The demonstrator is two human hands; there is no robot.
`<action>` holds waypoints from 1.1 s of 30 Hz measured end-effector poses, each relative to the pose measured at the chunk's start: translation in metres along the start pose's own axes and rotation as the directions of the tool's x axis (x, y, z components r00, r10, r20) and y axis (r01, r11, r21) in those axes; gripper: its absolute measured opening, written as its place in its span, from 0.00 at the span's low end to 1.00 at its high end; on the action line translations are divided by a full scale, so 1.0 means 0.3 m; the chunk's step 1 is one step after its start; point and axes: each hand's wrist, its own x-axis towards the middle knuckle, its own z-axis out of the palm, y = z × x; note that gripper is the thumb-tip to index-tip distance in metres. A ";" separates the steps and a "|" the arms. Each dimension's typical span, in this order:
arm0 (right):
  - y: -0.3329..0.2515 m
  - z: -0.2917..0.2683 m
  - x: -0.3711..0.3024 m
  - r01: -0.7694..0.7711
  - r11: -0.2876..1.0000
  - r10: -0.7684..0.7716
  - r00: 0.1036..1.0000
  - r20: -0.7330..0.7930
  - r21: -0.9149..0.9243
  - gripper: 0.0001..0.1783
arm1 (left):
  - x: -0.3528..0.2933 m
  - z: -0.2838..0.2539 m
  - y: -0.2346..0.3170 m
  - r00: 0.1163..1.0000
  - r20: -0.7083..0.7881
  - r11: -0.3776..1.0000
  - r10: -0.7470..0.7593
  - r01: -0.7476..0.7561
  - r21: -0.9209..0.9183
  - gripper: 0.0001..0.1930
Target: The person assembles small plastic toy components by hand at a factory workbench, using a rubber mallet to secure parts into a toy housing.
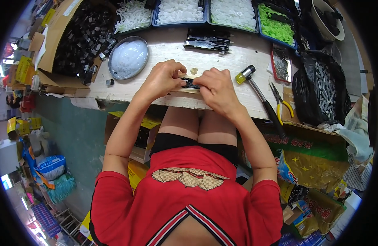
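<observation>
A slim black plastic part [190,83] lies low over the near edge of the pale worktable [164,45]. My left hand [164,80] pinches its left end between thumb and fingers. On the other end, the fingers of my right hand [218,89] are closed and bent over it, hiding some of its surface. Several similar long black parts [207,43] are stacked farther back. To the right of my right hand rests a hammer [258,93] with a yellow face and black handle. Beside it are pliers [281,102] with yellow handles.
A round metal dish [146,59] of whitish translucent gel stands at left, near a cardboard box [49,55] of small black parts. Trays of white pieces [180,11] and green pieces [275,26] line the back. A black bag [301,88] of grey parts sits right, by a red-edged box [281,63] of pins.
</observation>
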 end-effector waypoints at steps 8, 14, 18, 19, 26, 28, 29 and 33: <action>-0.021 0.051 0.046 -0.101 0.993 0.106 0.989 0.102 -0.058 0.10 | -0.009 0.015 -0.052 0.999 -0.043 0.985 -0.007 -0.001 -0.174 0.14; -0.021 0.031 0.058 -0.142 0.990 0.139 0.976 0.168 0.006 0.11 | -0.004 0.011 -0.057 0.999 -0.042 0.986 0.009 -0.016 -0.165 0.14; 0.000 0.036 0.048 -0.136 0.990 0.127 0.976 0.174 0.040 0.11 | -0.004 0.013 -0.060 0.997 -0.041 0.988 0.060 -0.065 -0.138 0.14; 0.008 0.040 0.045 -0.134 0.989 0.121 0.977 0.173 0.065 0.11 | -0.004 0.014 -0.061 0.997 -0.043 0.988 0.059 -0.064 -0.141 0.14; 0.020 0.051 0.033 -0.135 0.987 0.121 0.983 0.141 0.090 0.11 | 0.000 0.002 -0.054 0.998 -0.005 0.988 0.059 -0.059 -0.145 0.13; 0.025 0.055 0.034 -0.162 0.978 0.141 0.978 0.151 0.134 0.10 | 0.000 0.001 -0.055 0.999 0.010 0.988 0.042 -0.040 -0.150 0.13; 0.020 0.056 0.035 -0.162 0.978 0.142 0.978 0.152 0.135 0.10 | 0.000 0.001 -0.058 0.999 0.008 0.987 0.042 -0.040 -0.154 0.13; 0.013 0.066 0.035 -0.212 0.969 0.202 0.975 0.089 0.129 0.08 | 0.001 0.004 -0.061 0.999 0.000 0.987 0.048 -0.047 -0.153 0.13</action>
